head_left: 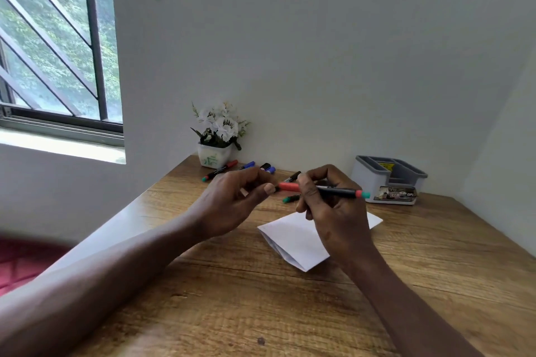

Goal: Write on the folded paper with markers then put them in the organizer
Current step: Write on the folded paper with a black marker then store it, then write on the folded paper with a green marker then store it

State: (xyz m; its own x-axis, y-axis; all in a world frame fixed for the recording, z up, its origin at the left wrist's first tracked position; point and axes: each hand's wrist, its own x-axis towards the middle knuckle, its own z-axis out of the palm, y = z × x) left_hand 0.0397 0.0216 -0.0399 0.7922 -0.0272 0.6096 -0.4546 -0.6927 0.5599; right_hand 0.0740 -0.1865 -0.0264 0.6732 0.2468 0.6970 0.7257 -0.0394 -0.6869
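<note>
The folded paper (pixel 293 238) lies on the table (pixel 261 298). Behind it to the right stands the organizer (pixel 388 180). Behind it to the left is a flower pot (pixel 214 155), with loose markers (pixel 220 170) between them. Above the paper, the left hand (pixel 232 200) and right hand (pixel 333 211) hold one marker (pixel 336 191).

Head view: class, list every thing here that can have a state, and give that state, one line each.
marker: held level above the table, red cap on
left hand: pinches the red cap's end
right hand: grips the marker
paper: folded, lying flat, no writing visible
organizer: upright, no markers seen inside
loose markers: lying on the table
flower pot: upright
</note>
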